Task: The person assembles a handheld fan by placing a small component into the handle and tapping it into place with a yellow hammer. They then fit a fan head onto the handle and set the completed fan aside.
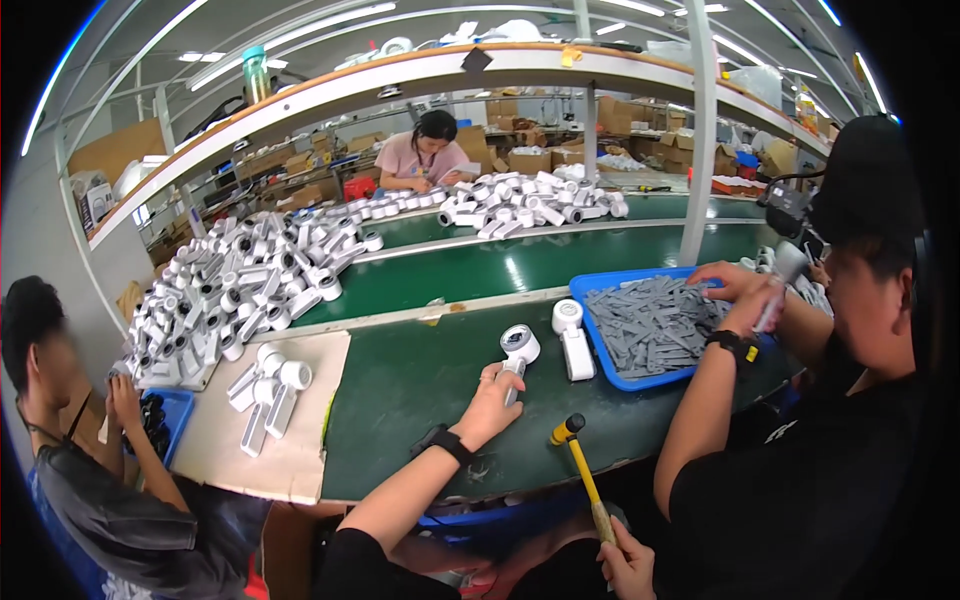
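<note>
My left hand [487, 408] is closed round the handle of a white handheld fan [520, 343], or a device that looks like one. Its round head points away from me over the green bench, and a grey strip shows along its handle. In my right hand [628, 562] is a mallet [583, 470] with a yellow shaft and a black-and-yellow head, gripped low on the shaft near the bench's front edge. A similar white fan [573, 342] lies on the bench just right of the held one, apart from it.
A blue tray [640, 383] holds many grey strips; a co-worker [800, 420] reaches over it. White fans lie on cardboard [300, 470] at left, beside a large pile [250, 280]. Another person [90, 460] sits far left. A shelf [480, 72] spans overhead.
</note>
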`<action>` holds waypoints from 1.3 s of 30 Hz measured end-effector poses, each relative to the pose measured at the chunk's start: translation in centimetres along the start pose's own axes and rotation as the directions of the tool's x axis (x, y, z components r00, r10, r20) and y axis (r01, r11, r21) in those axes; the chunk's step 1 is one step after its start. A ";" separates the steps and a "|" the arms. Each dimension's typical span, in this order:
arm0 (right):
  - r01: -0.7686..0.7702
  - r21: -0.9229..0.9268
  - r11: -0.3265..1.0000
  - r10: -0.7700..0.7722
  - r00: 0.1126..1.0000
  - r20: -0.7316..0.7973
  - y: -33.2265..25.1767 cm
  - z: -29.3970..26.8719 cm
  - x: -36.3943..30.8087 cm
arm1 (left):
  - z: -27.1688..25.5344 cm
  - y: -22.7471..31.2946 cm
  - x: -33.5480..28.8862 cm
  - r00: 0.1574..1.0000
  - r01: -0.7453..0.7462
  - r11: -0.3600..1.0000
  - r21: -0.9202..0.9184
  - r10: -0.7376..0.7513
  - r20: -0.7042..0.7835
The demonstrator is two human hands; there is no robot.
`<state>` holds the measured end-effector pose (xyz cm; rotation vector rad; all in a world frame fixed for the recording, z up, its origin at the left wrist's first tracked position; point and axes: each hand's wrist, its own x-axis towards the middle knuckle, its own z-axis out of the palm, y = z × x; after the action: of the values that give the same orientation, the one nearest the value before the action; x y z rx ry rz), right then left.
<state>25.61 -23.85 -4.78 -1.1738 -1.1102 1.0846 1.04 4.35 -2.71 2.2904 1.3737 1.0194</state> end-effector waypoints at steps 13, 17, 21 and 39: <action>0.158 -0.278 0.947 -0.066 0.947 0.314 -2.8 4.9 3.7 | -10.7 -0.1 -12.8 0.955 0.255 0.967 -0.009 -0.253 -0.156; 0.457 -0.330 0.826 -0.329 0.866 0.377 -5.0 6.9 5.1 | -10.5 -0.7 -13.3 0.958 0.206 0.978 0.010 -0.200 -0.205; 0.510 -0.370 0.776 -0.367 0.843 0.393 -4.8 8.0 5.7 | -10.2 -0.9 -13.2 0.959 0.207 0.978 -0.029 -0.209 -0.193; 0.433 -0.488 0.758 -0.145 0.841 0.520 -5.3 8.8 6.1 | -10.0 -1.2 -13.3 0.947 0.202 0.970 -0.138 -0.229 -0.226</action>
<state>17.91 -17.15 1.48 -1.1689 -2.0517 0.7851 -10.62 -7.52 -1.94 1.9336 1.5738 1.2970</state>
